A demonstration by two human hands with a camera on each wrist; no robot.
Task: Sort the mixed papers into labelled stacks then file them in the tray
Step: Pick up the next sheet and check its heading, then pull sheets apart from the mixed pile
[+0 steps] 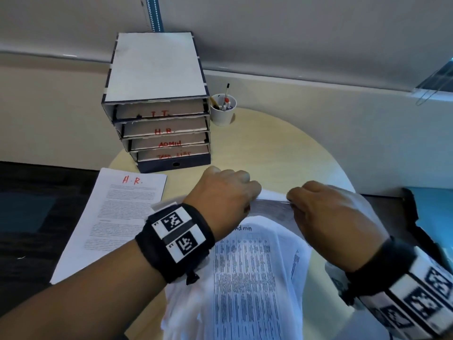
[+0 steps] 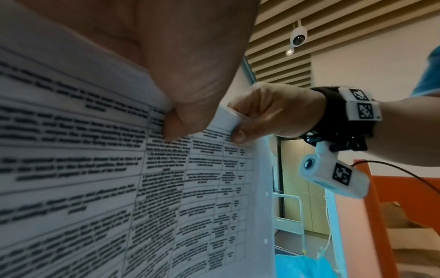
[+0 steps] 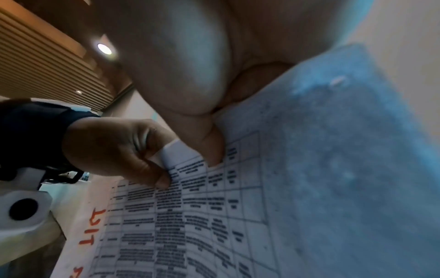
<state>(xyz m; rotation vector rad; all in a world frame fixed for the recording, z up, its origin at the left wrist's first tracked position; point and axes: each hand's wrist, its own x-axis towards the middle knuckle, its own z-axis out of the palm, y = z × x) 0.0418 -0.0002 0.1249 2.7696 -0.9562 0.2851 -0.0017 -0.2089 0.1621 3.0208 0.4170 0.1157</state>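
Pinching far edge of white printed "Admin" sheet bundle, left hand and right hand side by side; long axis near-far; labelled grey cardboard tray stack far-left on tabletop, left hand nearer.

You're at a round pale wood table tucked against a low cream ledge, beige wall above it. Dark carpet shows off the left side. There's a white cup of pens at the back of the table. Look up and you've got a wood slat ceiling with a white dome camera and a recessed spotlight glowing. Something orange stands off to your right, can't tell what.
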